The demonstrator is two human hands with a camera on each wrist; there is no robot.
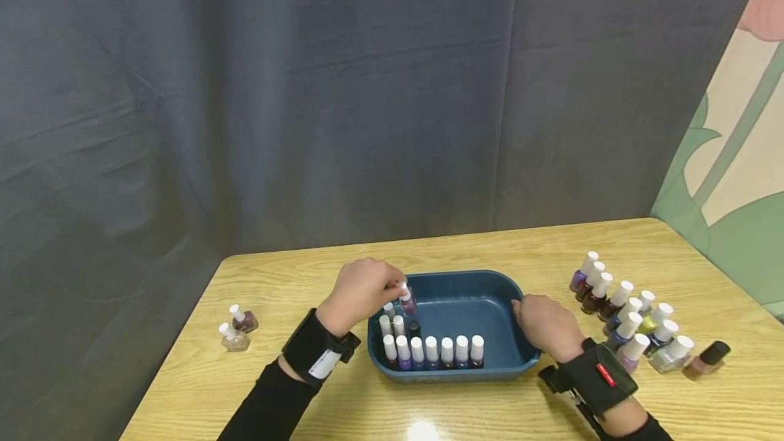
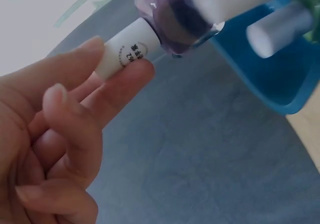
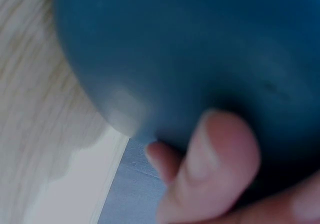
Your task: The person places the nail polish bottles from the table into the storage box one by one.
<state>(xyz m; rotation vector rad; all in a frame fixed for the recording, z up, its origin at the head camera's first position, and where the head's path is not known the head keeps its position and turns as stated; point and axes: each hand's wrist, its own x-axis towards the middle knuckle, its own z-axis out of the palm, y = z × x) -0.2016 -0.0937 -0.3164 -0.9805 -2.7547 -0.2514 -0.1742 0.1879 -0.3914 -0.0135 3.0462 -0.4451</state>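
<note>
My left hand [image 1: 365,291] pinches a nail polish bottle [image 1: 407,301] by its white cap, above the back left of a blue tray [image 1: 456,376]. In the left wrist view the bottle's dark purple glass [image 2: 172,18] points away from the thumb and fingers. Below it, white-capped bottles [image 1: 431,352] stand in a row along the tray's front wall, with several more, one black-capped [image 1: 414,329], at its left. My right hand [image 1: 547,324] grips the tray's right end; in the right wrist view the thumb [image 3: 215,169] lies against the blue wall.
On the table [image 1: 294,386], two bottles lie at the left, one dark purple [image 1: 246,321] and one clear glittery [image 1: 235,339]. Right of the tray is a group of several bottles [image 1: 627,325], including a black-capped pink one [image 1: 706,361]. A grey curtain [image 1: 392,101] hangs behind.
</note>
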